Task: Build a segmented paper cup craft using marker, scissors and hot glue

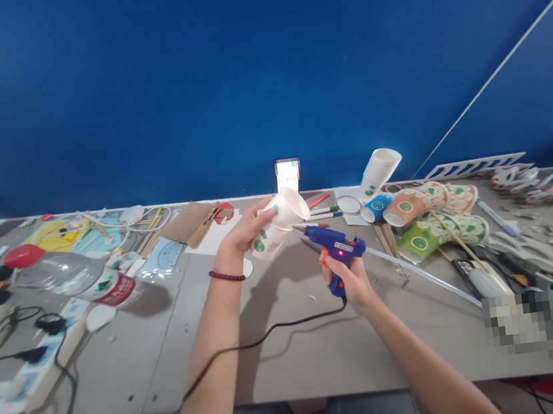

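Observation:
My left hand (249,227) is wrapped round a white paper cup (292,206) with green print, its mouth tilted toward the right. Just below it shows a second white paper cup (266,244); whether the two are joined I cannot tell. In my right hand (350,275) is a blue hot glue gun (332,244), with a finger at its orange trigger and a red light lit on its side. The gun's nozzle points left, close beside the cup's rim. A long clear glue stick (415,272) sticks out of its back, and its black cord (271,328) crosses over my left forearm.
Stacked paper cups, white (377,171), orange (402,207) and green (416,242), occupy the right. Markers (325,214) and a phone (287,175) are behind my hands. On the left are a plastic bottle (83,274), a power strip (48,362) and cardboard (190,221). A blue wall rises behind.

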`<state>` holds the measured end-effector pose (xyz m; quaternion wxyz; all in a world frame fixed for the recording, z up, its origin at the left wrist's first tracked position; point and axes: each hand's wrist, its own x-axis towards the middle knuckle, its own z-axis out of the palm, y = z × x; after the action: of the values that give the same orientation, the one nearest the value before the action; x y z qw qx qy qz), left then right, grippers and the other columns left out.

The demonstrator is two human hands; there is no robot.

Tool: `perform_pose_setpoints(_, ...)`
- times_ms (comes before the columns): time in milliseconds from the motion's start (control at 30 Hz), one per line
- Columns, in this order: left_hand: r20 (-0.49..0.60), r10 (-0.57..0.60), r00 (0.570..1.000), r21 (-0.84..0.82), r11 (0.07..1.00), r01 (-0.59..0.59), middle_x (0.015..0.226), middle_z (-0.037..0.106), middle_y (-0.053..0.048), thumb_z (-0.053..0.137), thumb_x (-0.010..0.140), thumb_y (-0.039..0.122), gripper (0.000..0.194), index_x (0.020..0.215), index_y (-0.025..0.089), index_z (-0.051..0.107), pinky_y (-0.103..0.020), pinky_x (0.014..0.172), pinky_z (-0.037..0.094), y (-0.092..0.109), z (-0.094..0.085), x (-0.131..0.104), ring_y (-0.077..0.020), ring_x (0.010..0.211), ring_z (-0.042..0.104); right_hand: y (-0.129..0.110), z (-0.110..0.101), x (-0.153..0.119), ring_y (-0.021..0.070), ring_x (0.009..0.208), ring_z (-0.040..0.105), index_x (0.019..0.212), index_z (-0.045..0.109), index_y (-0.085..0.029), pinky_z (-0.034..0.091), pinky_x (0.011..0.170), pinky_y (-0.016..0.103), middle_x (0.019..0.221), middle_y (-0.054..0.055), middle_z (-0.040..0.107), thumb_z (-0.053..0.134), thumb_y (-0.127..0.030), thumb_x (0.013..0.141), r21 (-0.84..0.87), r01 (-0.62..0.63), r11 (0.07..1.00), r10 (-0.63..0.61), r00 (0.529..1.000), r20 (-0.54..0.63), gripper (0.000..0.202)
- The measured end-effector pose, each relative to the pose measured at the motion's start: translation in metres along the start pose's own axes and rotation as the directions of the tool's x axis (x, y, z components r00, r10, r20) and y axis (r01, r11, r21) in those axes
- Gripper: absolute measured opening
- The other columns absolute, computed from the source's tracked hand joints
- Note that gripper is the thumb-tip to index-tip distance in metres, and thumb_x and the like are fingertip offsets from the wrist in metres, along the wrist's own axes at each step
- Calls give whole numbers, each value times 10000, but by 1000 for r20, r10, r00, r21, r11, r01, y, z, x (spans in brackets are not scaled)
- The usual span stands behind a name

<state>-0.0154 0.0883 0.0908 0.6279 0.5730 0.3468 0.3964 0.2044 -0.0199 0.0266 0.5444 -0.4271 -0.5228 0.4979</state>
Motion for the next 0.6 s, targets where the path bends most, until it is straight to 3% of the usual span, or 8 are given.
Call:
perform_pose_setpoints(367, 18, 8, 1000, -24, 1000, -8, 1127, 707, -124, 700, 689, 611, 764, 1316, 193, 577, -300, 766, 532, 0, 8, 2, -240, 944, 685, -9, 15, -9, 135, 441, 509, 754, 624, -193, 449, 471, 275, 503, -9, 549, 623, -450, 830, -325, 120, 938, -190, 963, -191, 268)
perform_pose_setpoints(600, -65, -26, 998, -58, 998, 22, 1001, 726, -107, 746, 656, 570, 720, 1243, 175, 613, -265, 677, 518, -1, 1, 1, -197, 819, 690, -4, 5, 1, 133, 481, 516, 811, 613, -176, 425, 486, 248, 495, -21, 566, 618, -488, 840, -104, 26, 994, -57, 948, -312, 314)
